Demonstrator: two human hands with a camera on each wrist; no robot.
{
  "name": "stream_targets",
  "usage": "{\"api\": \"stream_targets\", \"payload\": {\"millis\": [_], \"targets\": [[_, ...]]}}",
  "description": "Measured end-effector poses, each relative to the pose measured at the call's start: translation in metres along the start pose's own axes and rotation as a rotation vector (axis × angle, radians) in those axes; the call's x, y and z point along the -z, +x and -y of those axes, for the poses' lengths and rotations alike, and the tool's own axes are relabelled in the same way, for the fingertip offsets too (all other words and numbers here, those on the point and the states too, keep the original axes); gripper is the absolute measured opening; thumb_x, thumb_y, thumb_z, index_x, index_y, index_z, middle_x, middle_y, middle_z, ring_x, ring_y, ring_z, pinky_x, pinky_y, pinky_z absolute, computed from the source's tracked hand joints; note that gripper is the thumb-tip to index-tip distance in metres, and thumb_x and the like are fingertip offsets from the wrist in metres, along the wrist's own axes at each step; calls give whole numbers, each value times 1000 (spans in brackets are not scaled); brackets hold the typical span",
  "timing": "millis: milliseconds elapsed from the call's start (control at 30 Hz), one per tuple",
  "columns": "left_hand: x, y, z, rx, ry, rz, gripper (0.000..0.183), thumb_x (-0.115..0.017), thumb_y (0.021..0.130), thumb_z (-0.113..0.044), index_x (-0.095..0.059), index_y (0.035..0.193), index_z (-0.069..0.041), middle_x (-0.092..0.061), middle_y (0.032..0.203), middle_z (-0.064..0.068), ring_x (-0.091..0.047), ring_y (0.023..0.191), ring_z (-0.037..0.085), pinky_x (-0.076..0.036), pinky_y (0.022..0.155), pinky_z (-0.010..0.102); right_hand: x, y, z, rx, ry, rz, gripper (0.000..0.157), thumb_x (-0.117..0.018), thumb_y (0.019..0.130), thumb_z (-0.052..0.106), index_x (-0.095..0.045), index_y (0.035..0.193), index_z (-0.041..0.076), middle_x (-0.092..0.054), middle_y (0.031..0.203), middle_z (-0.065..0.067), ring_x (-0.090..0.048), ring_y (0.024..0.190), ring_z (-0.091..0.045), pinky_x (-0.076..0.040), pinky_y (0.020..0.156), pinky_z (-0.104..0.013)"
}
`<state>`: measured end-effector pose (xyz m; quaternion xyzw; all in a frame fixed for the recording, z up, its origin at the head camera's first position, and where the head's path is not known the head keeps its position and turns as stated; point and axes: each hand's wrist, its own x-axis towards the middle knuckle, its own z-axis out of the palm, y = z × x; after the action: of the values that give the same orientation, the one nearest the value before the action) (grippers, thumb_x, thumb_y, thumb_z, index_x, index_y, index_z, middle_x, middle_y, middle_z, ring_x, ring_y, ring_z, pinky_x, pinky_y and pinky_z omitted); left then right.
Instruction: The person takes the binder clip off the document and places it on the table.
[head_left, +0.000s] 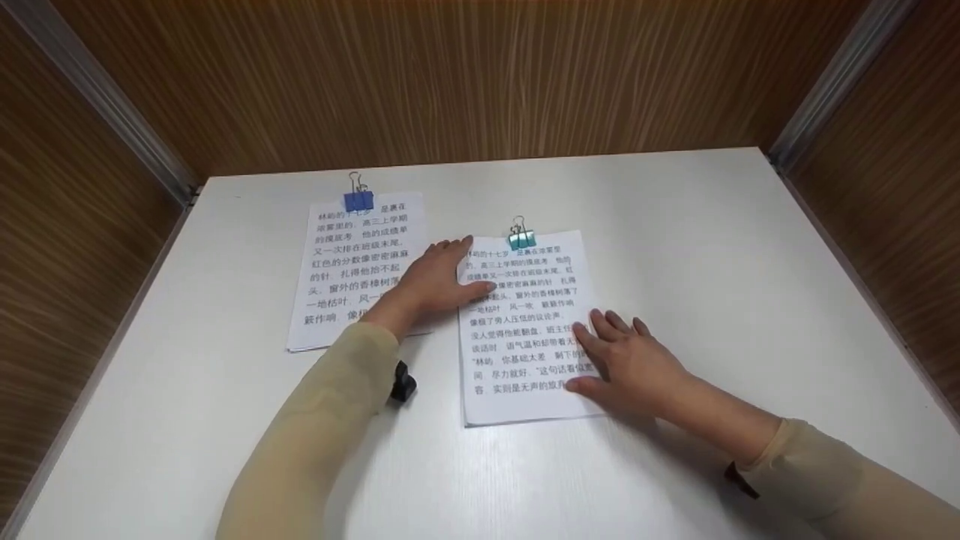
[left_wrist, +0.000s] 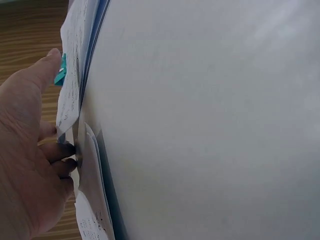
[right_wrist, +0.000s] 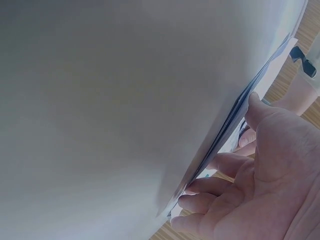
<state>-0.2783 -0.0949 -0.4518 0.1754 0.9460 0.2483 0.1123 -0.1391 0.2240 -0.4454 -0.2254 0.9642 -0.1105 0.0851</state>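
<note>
A stack of printed sheets [head_left: 517, 322] lies on the table, held at its top edge by a teal binder clip [head_left: 523, 238]. At its upper left edge is my left hand [head_left: 439, 277], thumb over the top sheet and fingers spread toward the top corner. My right hand [head_left: 637, 367] rests along the lower right edge, its thumb and fingertips over the paper. In the right wrist view, the thumb [right_wrist: 255, 107] lies against the stack's edge. Both hands have loosely extended fingers. The left wrist view shows a sheet corner lifted near my left fingers.
Left of this stack lies a second printed stack [head_left: 352, 270] with a blue binder clip [head_left: 358, 200] on top; my left hand and forearm cover its lower right part. Wood-grain panels [head_left: 480, 82] enclose the white table [head_left: 712, 247] at the back and sides.
</note>
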Motion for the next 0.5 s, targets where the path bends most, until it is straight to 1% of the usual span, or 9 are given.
{"api": "stream_targets", "payload": {"millis": [133,233,333,367,400,500], "targets": [[1,-1,-2,-3,-58,-12,104,-67,94,-68,-21,171,-16,-35,171,11,-27,159,29,-18,130,42,0,0,0,-3,-7,2,88,-72,96,57,-46,160,3,-36,164,-30,-31,153,-51,-25,122,-71],[2,-2,-1,-5,-135,-20,103,-71,94,-64,-22,171,-16,-52,159,9,-37,154,25,-24,128,39,0,0,0,-6,4,0,87,-73,96,56,-46,160,3,-36,164,-30,-31,154,-50,-24,122,-70],[5,-2,0,-10,-224,-21,103,-75,94,-59,-23,171,-16,-62,147,6,-44,149,22,-27,127,37,0,-1,0,-2,14,-10,86,-73,96,55,-47,159,2,-37,164,-30,-32,153,-50,-25,121,-71],[6,-1,0,-13,-248,-19,102,-76,94,-58,-23,171,-16,-64,145,5,-45,149,21,-28,127,36,0,-1,0,-1,17,-12,86,-73,96,55,-48,158,2,-37,163,-30,-32,153,-51,-25,121,-71],[7,-1,0,-14,-277,-14,102,-76,94,-56,-23,171,-16,-64,147,4,-45,149,20,-27,127,36,0,-1,0,-1,16,-13,86,-73,96,55,-48,158,2,-37,163,-30,-32,153,-51,-25,121,-71],[11,1,1,-38,-341,-16,97,-77,96,-51,-27,169,-12,-58,155,6,-45,150,21,-28,127,35,0,-1,0,-6,16,-7,87,-72,96,57,-47,159,2,-36,164,-30,-31,153,-50,-25,122,-71]]}}
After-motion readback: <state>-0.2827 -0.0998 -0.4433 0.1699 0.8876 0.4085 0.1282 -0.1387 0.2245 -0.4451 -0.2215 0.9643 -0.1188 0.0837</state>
